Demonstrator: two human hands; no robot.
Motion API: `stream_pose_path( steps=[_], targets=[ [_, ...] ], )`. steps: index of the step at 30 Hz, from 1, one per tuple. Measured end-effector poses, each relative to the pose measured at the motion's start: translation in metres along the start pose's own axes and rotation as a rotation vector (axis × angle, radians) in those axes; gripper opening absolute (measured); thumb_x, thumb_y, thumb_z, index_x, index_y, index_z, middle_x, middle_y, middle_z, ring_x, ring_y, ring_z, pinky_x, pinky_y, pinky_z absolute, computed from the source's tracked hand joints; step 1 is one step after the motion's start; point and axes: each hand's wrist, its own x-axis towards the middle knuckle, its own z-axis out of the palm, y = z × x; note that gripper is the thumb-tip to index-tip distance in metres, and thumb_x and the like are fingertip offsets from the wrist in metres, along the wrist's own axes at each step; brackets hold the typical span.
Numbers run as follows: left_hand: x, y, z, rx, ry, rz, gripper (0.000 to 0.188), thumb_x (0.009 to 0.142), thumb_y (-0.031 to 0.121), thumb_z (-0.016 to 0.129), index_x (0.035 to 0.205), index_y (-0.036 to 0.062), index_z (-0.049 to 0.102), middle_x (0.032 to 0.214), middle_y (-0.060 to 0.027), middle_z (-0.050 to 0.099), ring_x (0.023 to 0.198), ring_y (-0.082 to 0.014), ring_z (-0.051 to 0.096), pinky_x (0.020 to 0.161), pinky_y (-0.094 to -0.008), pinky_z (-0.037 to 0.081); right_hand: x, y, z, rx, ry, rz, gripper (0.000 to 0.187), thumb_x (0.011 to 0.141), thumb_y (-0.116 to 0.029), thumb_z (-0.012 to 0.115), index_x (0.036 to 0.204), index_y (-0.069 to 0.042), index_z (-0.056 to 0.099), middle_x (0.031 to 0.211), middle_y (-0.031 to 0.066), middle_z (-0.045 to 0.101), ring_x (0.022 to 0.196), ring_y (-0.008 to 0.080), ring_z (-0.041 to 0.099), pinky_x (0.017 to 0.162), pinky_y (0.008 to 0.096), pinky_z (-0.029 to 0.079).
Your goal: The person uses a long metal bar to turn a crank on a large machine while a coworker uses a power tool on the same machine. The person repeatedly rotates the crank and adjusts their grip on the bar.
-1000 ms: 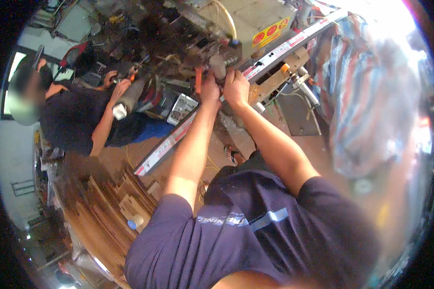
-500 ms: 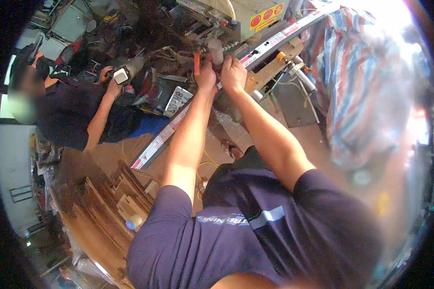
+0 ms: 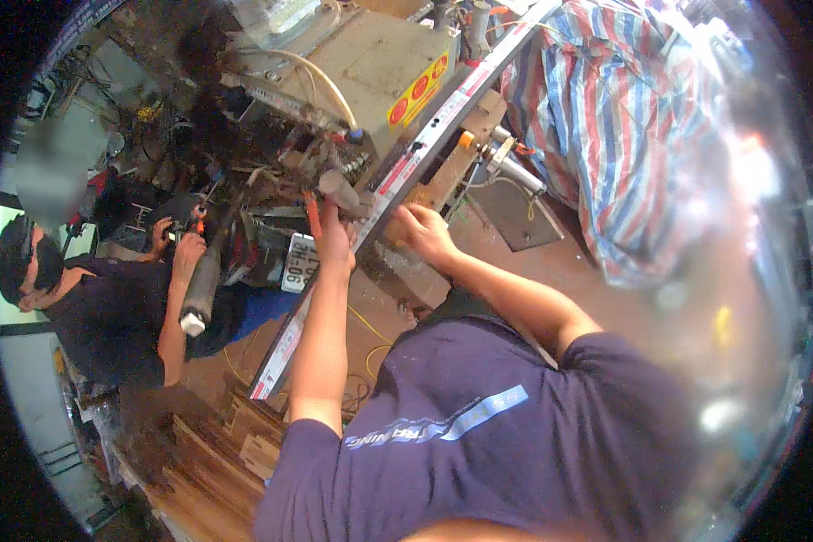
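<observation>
The grey cylindrical metal handle [image 3: 341,190] sticks out from the near side of the boxy beige machine [image 3: 370,63], just left of the long white metal rail with red markings [image 3: 397,176]. Your left hand [image 3: 332,237] reaches up to that handle, fingers wrapped about its lower end beside a thin orange rod [image 3: 313,213]. Your right hand [image 3: 422,230] rests just right of the rail, fingers curled on a wooden block [image 3: 452,163] there; you cannot tell whether it truly clamps it. To the far right lies a red, white and blue striped tarpaulin [image 3: 623,126]. At the left a co-worker's hand [image 3: 188,253] touches a dark metal tube [image 3: 203,280].
</observation>
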Motion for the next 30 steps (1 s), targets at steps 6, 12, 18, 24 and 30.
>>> stream_pose_path(
  steps=[6, 12, 18, 24, 30],
  targets=[
    [-0.042, -0.019, -0.106, 0.305, 0.254, -0.007, 0.02, 0.107, 0.029, 0.073, 0.114, 0.0118, 0.064, 0.099, -0.0004, 0.06, 0.069, -0.0088, 0.052, 0.054, -0.0298, 0.039, 0.051, 0.093, -0.134, -0.424, 0.497, 0.208, 0.041, 0.096, -0.038, 0.075, 0.113, -0.002, 0.082, 0.106, 0.0189, 0.082, 0.102, 0.0331, 0.079, 0.093, 0.0434, 0.058],
    [-0.108, -0.016, -0.152, 0.616, 0.404, 0.406, 0.074, 0.089, 0.008, 0.09, 0.15, 0.0006, 0.049, 0.125, -0.0114, 0.056, 0.089, -0.0152, 0.058, 0.076, -0.03, 0.053, 0.192, 0.174, -0.21, -0.403, 0.672, 0.277, 0.028, 0.094, -0.018, 0.076, 0.116, -0.001, 0.077, 0.099, 0.0119, 0.078, 0.081, 0.0259, 0.072, 0.08, 0.0441, 0.058],
    [-0.123, 0.025, -0.143, 1.686, 0.322, 0.707, 0.077, 0.083, 0.029, 0.094, 0.145, -0.0014, 0.059, 0.14, -0.0223, 0.06, 0.11, -0.0359, 0.064, 0.101, -0.0541, 0.048, 0.206, 0.166, -0.198, 0.361, 0.682, 0.241, 0.03, 0.094, -0.029, 0.083, 0.114, -0.007, 0.077, 0.084, 0.0015, 0.065, 0.07, 0.0148, 0.054, 0.058, 0.0354, 0.043],
    [-0.105, 0.011, -0.101, 1.727, 0.159, 0.438, 0.095, 0.072, 0.047, 0.098, 0.147, 0.0023, 0.06, 0.15, -0.0222, 0.057, 0.142, -0.0467, 0.047, 0.119, -0.0661, 0.036, 0.201, 0.143, -0.194, 0.434, 0.755, 0.366, 0.015, 0.093, -0.019, 0.079, 0.098, -0.008, 0.069, 0.083, 0.0034, 0.059, 0.061, 0.0191, 0.052, 0.051, 0.0383, 0.04],
    [-0.091, 0.005, -0.086, 1.88, 0.171, 0.207, 0.113, 0.069, 0.048, 0.1, 0.159, 0.0051, 0.047, 0.157, -0.0201, 0.052, 0.154, -0.0441, 0.039, 0.125, -0.0748, 0.025, 0.227, 0.175, -0.202, 0.574, 0.699, 0.386, 0.027, 0.1, -0.017, 0.07, 0.125, -0.013, 0.062, 0.114, 0.0066, 0.068, 0.1, 0.0226, 0.069, 0.069, 0.0424, 0.057]
  ],
)
